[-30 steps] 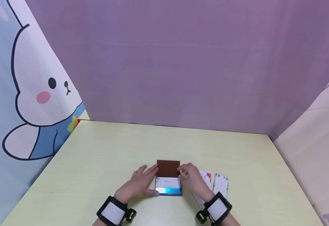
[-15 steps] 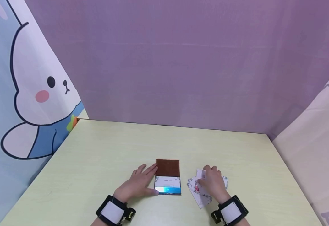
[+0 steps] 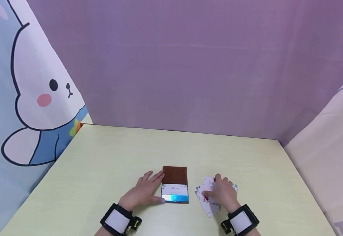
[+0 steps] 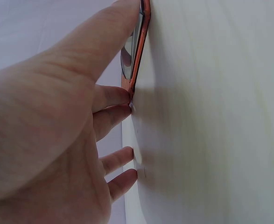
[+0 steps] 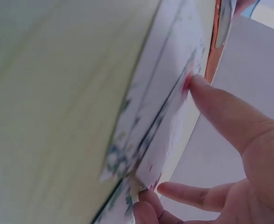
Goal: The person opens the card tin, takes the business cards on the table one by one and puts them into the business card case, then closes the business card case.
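A brown card holder (image 3: 175, 175) lies unfolded on the table, with a white card (image 3: 174, 188) and a shiny blue strip along its lower half. My left hand (image 3: 144, 192) rests at its left side, fingers extended, fingertips at the flap's edge and thumb on the lower left corner. To the right, my right hand (image 3: 224, 194) pinches a white card with red flowers (image 3: 208, 183) between thumb and fingers. Under it, other floral cards (image 3: 211, 209) are spread out. In the right wrist view the thumb and index finger sit at opposite edges of the red-flowered card (image 5: 162, 154).
The pale wooden table (image 3: 124, 150) stretches back to a purple cloth (image 3: 171, 65). A cartoon curtain (image 3: 44, 82) hangs at the left, and a pale curtain (image 3: 330, 147) at the right. Each wrist wears a strapped black camera mount.
My right hand has left the card holder and moved right onto the loose cards, its thumb lately shifting left across the top card. My left hand has stayed in place.
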Demonstrator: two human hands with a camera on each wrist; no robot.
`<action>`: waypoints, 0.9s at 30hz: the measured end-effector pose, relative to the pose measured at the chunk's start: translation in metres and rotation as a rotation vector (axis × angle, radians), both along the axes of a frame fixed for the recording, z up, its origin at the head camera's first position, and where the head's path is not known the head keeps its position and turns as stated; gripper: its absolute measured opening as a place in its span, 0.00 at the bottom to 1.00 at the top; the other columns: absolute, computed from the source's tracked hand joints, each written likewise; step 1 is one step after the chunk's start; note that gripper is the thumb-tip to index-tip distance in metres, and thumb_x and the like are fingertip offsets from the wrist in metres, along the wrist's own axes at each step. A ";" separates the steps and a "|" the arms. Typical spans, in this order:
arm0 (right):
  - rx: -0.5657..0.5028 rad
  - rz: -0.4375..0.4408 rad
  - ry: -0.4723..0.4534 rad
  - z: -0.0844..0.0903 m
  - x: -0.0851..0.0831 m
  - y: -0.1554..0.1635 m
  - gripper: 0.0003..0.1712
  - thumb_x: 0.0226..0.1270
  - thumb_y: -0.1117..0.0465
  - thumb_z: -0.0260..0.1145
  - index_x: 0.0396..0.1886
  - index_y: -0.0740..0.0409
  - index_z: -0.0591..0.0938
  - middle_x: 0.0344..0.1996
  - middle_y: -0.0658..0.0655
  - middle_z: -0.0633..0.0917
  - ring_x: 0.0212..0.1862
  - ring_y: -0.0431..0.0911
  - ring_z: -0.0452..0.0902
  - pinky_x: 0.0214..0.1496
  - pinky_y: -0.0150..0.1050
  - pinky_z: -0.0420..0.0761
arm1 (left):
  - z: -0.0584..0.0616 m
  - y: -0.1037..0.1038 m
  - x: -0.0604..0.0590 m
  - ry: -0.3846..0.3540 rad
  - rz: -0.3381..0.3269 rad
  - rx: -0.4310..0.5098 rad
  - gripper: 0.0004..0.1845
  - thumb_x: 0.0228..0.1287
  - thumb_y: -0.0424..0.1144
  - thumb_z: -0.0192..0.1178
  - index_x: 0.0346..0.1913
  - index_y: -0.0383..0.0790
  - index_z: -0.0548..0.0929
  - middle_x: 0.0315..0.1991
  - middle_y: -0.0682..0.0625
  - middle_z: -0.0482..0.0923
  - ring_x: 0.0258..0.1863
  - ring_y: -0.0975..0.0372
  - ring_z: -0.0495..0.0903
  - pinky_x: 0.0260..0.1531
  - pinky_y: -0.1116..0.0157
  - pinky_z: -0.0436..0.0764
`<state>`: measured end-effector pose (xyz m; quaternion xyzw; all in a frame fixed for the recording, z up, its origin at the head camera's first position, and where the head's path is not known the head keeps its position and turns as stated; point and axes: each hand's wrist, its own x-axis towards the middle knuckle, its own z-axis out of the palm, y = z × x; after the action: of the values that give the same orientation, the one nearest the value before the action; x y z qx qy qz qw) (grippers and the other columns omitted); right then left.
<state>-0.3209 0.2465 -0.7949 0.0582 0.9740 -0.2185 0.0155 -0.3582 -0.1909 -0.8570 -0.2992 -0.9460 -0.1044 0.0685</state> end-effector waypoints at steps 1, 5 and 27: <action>0.005 0.017 0.006 -0.003 -0.002 0.002 0.68 0.14 0.20 0.66 0.61 0.51 0.65 0.40 0.67 0.75 0.37 0.61 0.66 0.24 0.55 0.71 | -0.001 0.000 0.000 0.004 0.001 -0.001 0.64 0.27 0.83 0.50 0.71 0.63 0.39 0.73 0.64 0.31 0.70 0.55 0.20 0.58 0.32 0.45; 0.014 0.011 0.056 -0.043 -0.022 0.012 0.71 0.08 0.20 0.66 0.63 0.43 0.62 0.38 0.58 0.72 0.38 0.55 0.66 0.19 0.50 0.70 | -0.005 0.001 -0.003 0.015 0.004 0.000 0.64 0.27 0.83 0.49 0.71 0.63 0.39 0.73 0.64 0.31 0.71 0.54 0.21 0.57 0.31 0.42; -0.387 0.189 0.389 -0.027 -0.038 0.018 0.23 0.59 0.53 0.64 0.55 0.42 0.73 0.40 0.46 0.80 0.34 0.39 0.73 0.23 0.31 0.72 | -0.002 0.010 -0.004 0.006 0.005 -0.013 0.64 0.27 0.83 0.50 0.71 0.63 0.39 0.73 0.65 0.31 0.70 0.55 0.20 0.57 0.32 0.45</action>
<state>-0.3590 0.2641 -0.8218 -0.0799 0.9000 -0.4048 -0.1404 -0.3627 -0.1810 -0.8594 -0.2974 -0.9472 -0.0973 0.0697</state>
